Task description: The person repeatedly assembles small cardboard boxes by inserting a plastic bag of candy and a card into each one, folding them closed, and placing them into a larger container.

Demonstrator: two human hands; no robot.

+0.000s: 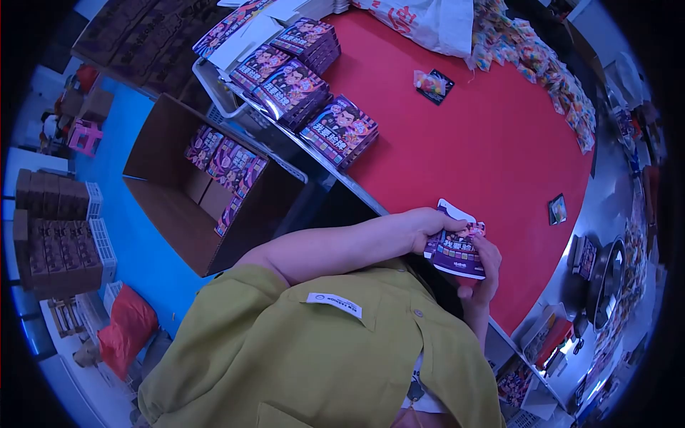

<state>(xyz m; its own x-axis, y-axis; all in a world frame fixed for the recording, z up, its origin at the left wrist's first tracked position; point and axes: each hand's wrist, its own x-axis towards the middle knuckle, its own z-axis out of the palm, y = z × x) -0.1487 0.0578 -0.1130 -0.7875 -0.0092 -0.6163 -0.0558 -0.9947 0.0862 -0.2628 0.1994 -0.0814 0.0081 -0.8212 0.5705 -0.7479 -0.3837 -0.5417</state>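
Note:
Both hands hold a small purple printed carton (pixel 455 251) above the near edge of the red table. A white flap stands up at its far end. My left hand (pixel 432 227) is closed on the upper left of the carton, with the thumb on its printed face. My right hand (pixel 488 265) wraps the right side, its fingers bent along that edge. The underside of the carton is hidden.
Stacked printed boxes (pixel 341 130) line the table's left edge. A brown carton (pixel 168 207) with similar boxes inside stands at left. On the red table (pixel 457 150) lie a candy packet (pixel 429 83), a small dark packet (pixel 557 210), and a heap of candy packets (pixel 528 53).

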